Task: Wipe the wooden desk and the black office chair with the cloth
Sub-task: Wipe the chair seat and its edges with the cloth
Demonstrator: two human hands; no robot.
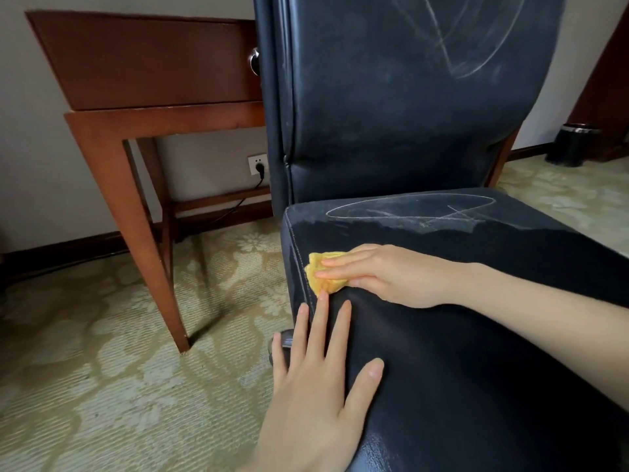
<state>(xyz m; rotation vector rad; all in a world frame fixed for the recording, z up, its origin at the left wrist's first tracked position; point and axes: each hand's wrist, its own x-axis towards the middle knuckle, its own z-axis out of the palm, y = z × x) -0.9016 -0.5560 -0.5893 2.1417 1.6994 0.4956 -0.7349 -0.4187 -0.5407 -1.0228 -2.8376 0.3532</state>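
Note:
The black office chair (442, 352) fills the right half of the view, its seat and backrest marked with white chalk-like circles and crosses. A crumpled yellow cloth (321, 275) lies on the seat's left edge under my right hand (384, 275), whose fingers press flat on it. My left hand (320, 376) rests flat with fingers spread on the seat's near left corner, holding nothing. The wooden desk (146, 69) stands at the left behind the chair, with a drawer and a round metal knob.
A wall socket (257, 164) with a black plug and cable sits under the desk. A black bin (573, 144) stands on the floor at the far right. Patterned cream carpet covers the floor at left.

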